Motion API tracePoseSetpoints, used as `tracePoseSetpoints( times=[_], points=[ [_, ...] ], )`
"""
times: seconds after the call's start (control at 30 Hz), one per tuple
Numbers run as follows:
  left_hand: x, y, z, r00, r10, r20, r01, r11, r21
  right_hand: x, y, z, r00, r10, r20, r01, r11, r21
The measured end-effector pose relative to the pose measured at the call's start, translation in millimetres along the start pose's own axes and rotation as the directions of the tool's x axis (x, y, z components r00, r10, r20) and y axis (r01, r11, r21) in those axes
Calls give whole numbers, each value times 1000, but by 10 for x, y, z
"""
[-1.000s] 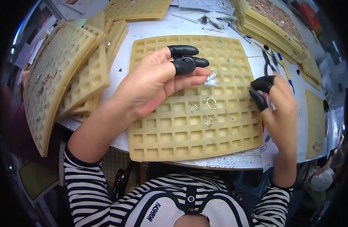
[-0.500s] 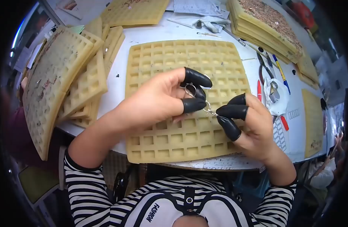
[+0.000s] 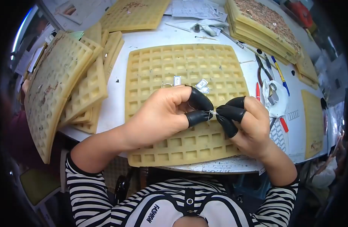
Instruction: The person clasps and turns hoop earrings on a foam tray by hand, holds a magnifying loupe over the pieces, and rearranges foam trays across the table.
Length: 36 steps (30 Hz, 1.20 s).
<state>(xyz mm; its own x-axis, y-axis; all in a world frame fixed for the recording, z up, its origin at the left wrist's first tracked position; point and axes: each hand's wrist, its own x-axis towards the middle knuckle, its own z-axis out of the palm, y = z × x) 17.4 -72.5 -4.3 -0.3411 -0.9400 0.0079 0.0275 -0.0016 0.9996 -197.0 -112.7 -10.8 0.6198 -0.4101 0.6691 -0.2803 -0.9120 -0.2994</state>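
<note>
In the head view, black finger covers sit on the fingertips of both hands. My left hand [image 3: 158,111] is closed, thumb and forefinger pinching a small silver ring [image 3: 211,112] over the tray. My right hand [image 3: 249,123] meets it from the other side, its fingertips pinched together at the ring's edge. Beneath them lies a yellow tray [image 3: 151,156] with square pockets. Just beyond my left hand are a white tag [image 3: 177,80] with a blue border, another silver ring [image 3: 166,85] and a second blue-edged tag [image 3: 201,84].
Stacked yellow trays lean at left [image 3: 56,87], and more form a pile [image 3: 253,34] at back right. Pliers [image 3: 261,70], a red pen [image 3: 258,91] and a blue-yellow pen [image 3: 280,75] lie at right beside a white pouch [image 3: 278,100]. A cloth [image 3: 204,25] and papers [image 3: 196,8] lie behind.
My left hand has moved slightly down toward me, and the two hands' fingertips have come closer together. The tags and a ring beyond my left hand now show.
</note>
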Motion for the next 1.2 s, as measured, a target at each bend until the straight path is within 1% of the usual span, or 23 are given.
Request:
tracePoseSetpoints(
  times=[0.03, 0.07, 0.13, 0.27, 0.33, 0.37, 0.53, 0.6, 0.77, 0.83, 0.87, 1.0, 1.13, 1.17, 1.2],
  points=[
    [-6, 15, -23, 999, -49, 21, 49, 999, 24, -4, 2, -11, 1000, 3, 31, -3, 1000, 3],
    [-5, 20, -16, 998, -52, 23, 52, 998, 23, -6, 6, -16, 999, 7, 31, -7, 1000, 4],
    [-7, 22, -2, 1000, 8, -8, -7, 992, 124, -8, 16, -19, 999, 1, 49, 0, 1000, -9],
    [-11, 8, 11, 1000, 7, -18, -5, 991, 133, -18, 32, -8, 999, 7, 51, -6, 1000, -11],
    [-6, -21, 31, 995, 79, -54, -73, 992, 98, -27, 35, -4, 998, 10, 55, -10, 1000, -16],
    [-13, 4, 7, 999, 50, -16, -47, 987, 151, -18, 30, -12, 998, 16, 58, -15, 1000, -17],
    [-12, -2, 10, 998, 56, -23, -52, 986, 157, -20, 29, -14, 998, 18, 62, -16, 1000, -25],
    [-13, -1, 3, 998, 52, -25, -46, 978, 201, -23, 38, -7, 999, 9, 54, -8, 1000, -24],
    [-16, -8, 10, 998, 61, -25, -55, 983, 176, -28, 52, 6, 999, -2, 46, 3, 1000, -15],
    [-23, 6, 5, 998, 62, -24, -54, 970, 236, -21, 52, -1, 998, 2, 70, -1, 1000, -20],
    [-24, 12, 21, 997, 71, -26, -64, 976, 208, -32, 70, 11, 998, 4, 69, -3, 1000, -12],
    [-29, 18, 6, 998, 46, -34, -32, 946, 322, -25, 65, 15, 996, 12, 89, -11, 1000, -14],
    [-39, 44, 26, 997, 48, -54, -27, 940, 341, -26, 62, 38, 996, 19, 88, -19, 1000, -2],
    [-37, 39, 20, 998, 48, -48, -26, 926, 376, -30, 68, 41, 995, 23, 94, -23, 1000, -5],
    [-38, 32, 19, 998, 41, -49, -22, 939, 344, -23, 58, 37, 995, 26, 96, -25, 1000, -9]
  ],
)
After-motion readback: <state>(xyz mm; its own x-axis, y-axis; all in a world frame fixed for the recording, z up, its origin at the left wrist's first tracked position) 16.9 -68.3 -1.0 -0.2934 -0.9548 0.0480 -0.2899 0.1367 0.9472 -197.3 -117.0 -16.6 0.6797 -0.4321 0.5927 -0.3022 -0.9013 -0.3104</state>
